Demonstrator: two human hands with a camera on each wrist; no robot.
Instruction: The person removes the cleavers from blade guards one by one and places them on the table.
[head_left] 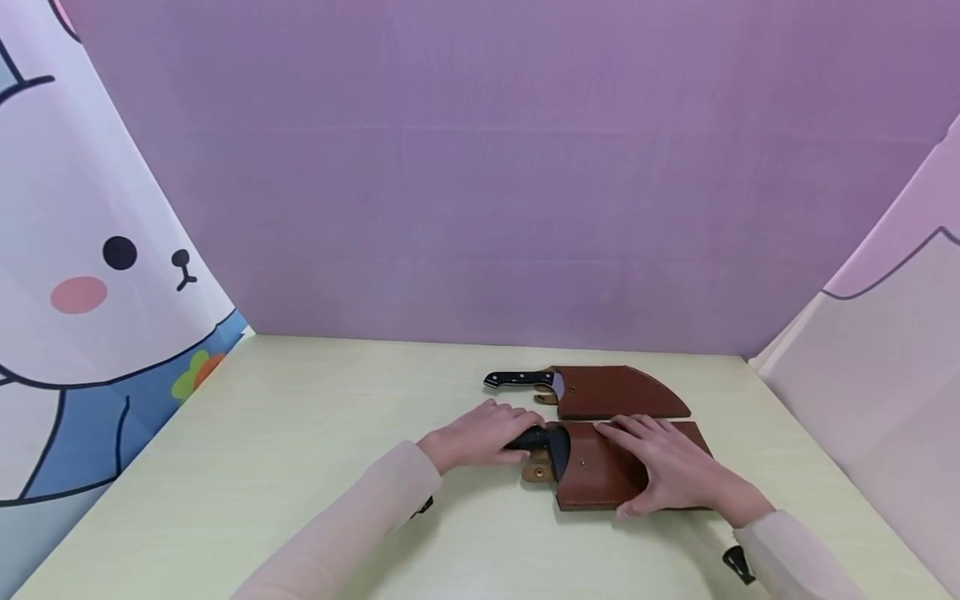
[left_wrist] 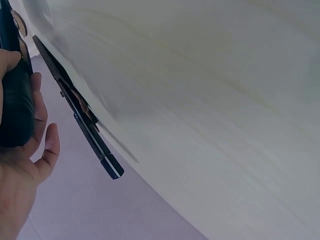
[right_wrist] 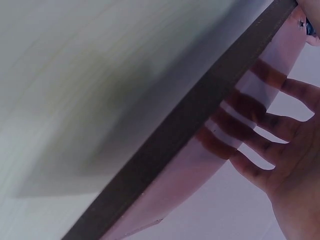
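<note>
Pale sleeves (head_left: 348,521) nearest; left grip (head_left: 483,433) curls round black knife handle (head_left: 529,439); right grip (head_left: 675,467), spread, rests on brown sheath (head_left: 596,467); just beyond, another sheathed knife (head_left: 615,392) on tabletop (head_left: 300,417).

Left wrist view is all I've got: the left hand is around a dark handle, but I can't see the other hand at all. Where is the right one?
Observer: From the head view, the right hand lies spread on the brown sheath that covers the held knife's blade.

Operator: Good. The second knife is nearly edge-on in my picture. What outline does its cover have?

Observer: The second sheath has a far edge that curves down toward the right, narrowing to a tip; its near edge looks about straight.
</note>
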